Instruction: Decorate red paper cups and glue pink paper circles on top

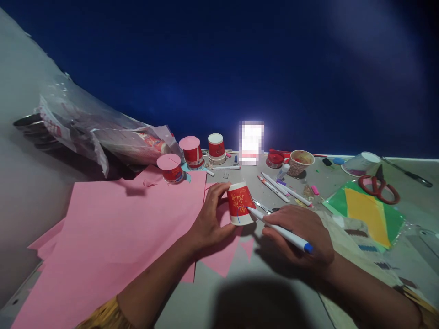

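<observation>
A red and white paper cup with gold print stands upside down, tilted slightly, near the middle. My left hand grips it from the left, fingers behind and thumb at its lower side. In my right hand is a white marker with a blue end, its tip touching the right part of the cup's front. A short blue line shows low on the cup. Pink paper scraps lie under and below my left hand.
Large pink sheets cover the left. Behind stand decorated cups, loose markers and a patterned cup. Red-handled scissors rest on green and yellow paper at right. A plastic bag lies back left.
</observation>
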Available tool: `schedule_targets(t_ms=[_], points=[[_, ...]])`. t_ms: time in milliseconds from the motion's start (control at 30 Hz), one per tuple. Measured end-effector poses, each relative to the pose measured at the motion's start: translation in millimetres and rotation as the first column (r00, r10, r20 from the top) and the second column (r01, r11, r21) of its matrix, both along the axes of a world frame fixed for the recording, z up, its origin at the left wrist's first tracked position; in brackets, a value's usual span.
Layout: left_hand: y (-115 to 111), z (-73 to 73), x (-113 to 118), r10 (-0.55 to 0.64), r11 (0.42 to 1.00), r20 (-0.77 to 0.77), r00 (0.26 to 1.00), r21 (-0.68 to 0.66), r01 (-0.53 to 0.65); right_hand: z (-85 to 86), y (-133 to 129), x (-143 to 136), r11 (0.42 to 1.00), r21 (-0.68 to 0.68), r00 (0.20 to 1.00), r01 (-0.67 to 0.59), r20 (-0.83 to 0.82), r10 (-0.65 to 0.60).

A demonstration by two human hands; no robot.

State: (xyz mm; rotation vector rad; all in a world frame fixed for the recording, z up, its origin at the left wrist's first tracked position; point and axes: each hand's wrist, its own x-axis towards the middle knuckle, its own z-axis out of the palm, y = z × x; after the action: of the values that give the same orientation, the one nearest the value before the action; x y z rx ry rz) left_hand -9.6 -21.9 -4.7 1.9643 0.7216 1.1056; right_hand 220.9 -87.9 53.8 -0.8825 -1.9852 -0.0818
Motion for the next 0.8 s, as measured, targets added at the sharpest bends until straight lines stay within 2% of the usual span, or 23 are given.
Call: schedule_targets(t_ms=[167,600,800], points=[[0.5,-2.1,0.1,-0.013,1.000,0.004,1.000,0.013,0.013,3.1,-0.4,-0.9,0.999,-0.027,0.999,-0.018,0.042,0.019],[-1.5,3.1,0.9,0.002,0.999,0.030,1.000,-0.034,-0.001,2.9,-0.2,2.7,1.000,-0.007,1.000,0.029,-0.005,-0.029],[-1.4,0.6,0.5,-0.008,1.000,0.019,1.000,-0.014,0.009,2.6,0.7,3.7,1.000,-0.007,1.000,0.019,-0.009,-0.020]])
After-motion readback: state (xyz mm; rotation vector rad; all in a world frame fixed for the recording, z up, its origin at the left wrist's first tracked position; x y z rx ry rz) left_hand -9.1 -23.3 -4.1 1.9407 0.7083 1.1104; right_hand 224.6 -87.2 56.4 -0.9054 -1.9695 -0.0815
